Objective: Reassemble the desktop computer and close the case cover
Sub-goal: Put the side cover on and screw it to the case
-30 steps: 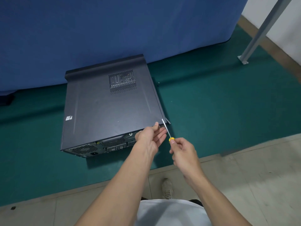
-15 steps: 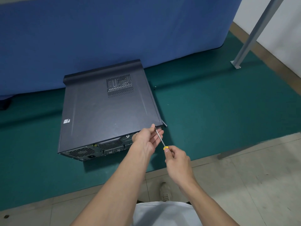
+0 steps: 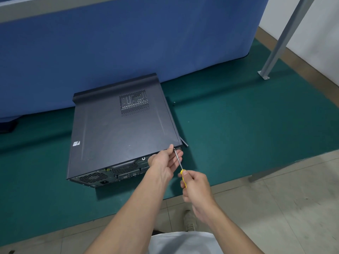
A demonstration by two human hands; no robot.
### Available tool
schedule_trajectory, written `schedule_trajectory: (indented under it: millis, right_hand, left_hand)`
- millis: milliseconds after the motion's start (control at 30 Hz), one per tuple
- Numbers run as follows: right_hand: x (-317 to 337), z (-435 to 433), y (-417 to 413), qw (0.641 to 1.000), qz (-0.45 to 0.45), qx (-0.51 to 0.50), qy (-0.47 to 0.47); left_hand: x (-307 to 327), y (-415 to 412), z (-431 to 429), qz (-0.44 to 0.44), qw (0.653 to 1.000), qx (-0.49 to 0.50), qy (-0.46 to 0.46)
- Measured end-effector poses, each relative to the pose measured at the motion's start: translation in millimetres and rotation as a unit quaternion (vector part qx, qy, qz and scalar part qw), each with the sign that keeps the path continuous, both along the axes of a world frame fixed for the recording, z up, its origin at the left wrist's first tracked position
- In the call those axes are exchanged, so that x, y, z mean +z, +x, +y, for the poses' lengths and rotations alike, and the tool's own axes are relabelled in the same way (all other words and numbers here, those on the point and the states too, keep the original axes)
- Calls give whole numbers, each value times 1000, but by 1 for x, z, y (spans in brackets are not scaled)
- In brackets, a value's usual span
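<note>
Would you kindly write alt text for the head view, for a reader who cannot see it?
A person's right hand holds a yellow-handled screwdriver to the rear corner of a closed black computer case lying on green matting, while the left hand sits at its tip.

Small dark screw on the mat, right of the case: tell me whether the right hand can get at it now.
Probably yes: open mat lies between the right hand and the screw, beside the case. But that hand grips the screwdriver.
</note>
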State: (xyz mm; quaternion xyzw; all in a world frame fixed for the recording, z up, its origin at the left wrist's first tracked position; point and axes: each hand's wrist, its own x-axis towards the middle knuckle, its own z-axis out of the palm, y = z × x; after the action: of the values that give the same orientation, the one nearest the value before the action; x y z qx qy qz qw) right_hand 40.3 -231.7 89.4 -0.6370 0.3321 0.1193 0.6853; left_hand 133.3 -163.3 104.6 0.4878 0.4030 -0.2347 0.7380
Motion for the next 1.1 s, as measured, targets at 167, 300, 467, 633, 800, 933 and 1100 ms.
schedule_trajectory:
  millis: [167, 300, 467, 633, 800, 933, 1100]
  right_hand:
    - [2, -11, -1, 923, 34, -77, 376]
    - [-3, -18, -1, 830, 68, -126, 539]
    - [-8, -15, -1, 849, 56, -119, 511]
    - [-12, -3, -1, 999, -32, -25, -26]
    - [-7, -5, 7, 960, 17, -105, 259]
    - [-7, -6, 8, 810, 60, -182, 554]
    - [1, 6, 7, 978, 29, -110, 175]
  left_hand:
    - [-2, -1, 0, -10, 1000, 7, 12]
    - [-7, -5, 3, -34, 999, -21, 3]
    - [-10, -6, 1, -50, 999, -15, -6]
    - [-13, -6, -3, -65, 997, 6, 33]
    - [-15, -6, -6, -74, 995, 28, 53]
    - [-12, -5, -1, -58, 998, -7, -3]
    - [-11, -2, -2, -58, 998, -7, -7]
